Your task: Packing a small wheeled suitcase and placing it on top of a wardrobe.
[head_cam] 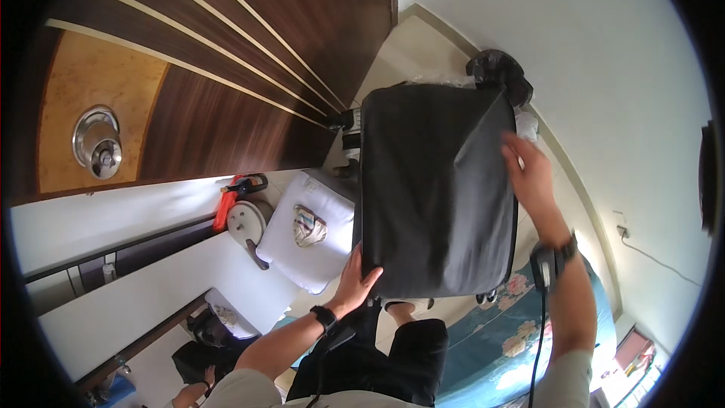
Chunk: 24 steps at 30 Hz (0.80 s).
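A black wheeled suitcase [430, 192], its front face apparently under a loose dark cover, stands in front of me. Small wheels show at its lower edge. My left hand [357, 283] rests against the lower left corner, the thumb over the front face and the fingers along the side; whether it grips is unclear. At the upper right edge is my right hand [527, 170], slightly blurred, with fingers bent and a gap between thumb and fingers. It seems to hold nothing.
A dark wooden door [243, 119] with a round metal knob [105, 150] stands left. Below it are a cushioned chair [306, 238] with a cloth, a bottle and a white desk [198, 277]. Black plastic bags [501, 76] lie behind the suitcase; a floral-covered bed [498, 351] is at lower right.
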Each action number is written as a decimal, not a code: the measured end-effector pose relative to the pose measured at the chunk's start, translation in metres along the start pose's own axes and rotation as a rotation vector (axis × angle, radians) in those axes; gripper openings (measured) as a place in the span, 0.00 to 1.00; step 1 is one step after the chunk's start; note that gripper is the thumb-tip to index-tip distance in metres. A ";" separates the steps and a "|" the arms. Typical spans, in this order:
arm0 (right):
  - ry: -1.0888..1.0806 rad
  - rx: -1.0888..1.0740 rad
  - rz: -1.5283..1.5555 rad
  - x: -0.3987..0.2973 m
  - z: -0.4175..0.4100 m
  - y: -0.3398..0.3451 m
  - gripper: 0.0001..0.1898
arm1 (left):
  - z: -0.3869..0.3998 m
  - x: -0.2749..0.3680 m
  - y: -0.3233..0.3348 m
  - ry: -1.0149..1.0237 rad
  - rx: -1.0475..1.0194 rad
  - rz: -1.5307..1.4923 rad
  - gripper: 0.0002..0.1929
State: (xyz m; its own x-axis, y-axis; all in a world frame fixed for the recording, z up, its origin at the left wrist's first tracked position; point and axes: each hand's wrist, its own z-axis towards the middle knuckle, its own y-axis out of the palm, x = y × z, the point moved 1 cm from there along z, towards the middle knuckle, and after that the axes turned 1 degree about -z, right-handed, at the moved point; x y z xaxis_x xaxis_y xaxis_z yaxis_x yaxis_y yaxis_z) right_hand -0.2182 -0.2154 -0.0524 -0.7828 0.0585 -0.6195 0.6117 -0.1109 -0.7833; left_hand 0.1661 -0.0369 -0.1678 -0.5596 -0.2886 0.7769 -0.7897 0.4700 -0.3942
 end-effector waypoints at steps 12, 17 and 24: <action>-0.043 -0.650 -0.107 0.046 0.210 0.156 0.22 | -0.110 0.046 0.010 -0.076 0.008 -0.091 0.18; 0.085 -0.693 0.129 0.046 0.215 0.154 0.24 | -0.132 0.045 0.069 -0.424 -0.220 -0.465 0.18; -0.311 -0.927 -0.090 0.089 0.236 0.176 0.19 | -0.085 0.092 0.140 -0.740 -0.086 -1.166 0.28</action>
State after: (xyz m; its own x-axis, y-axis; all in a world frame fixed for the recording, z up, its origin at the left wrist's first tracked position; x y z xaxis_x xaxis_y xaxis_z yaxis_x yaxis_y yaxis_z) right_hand -0.2072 -0.4636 -0.2328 -0.7449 -0.2500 -0.6185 0.2918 0.7116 -0.6391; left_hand 0.0258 0.0733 -0.1098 0.3839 -0.9049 0.1840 -0.8860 -0.3048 0.3493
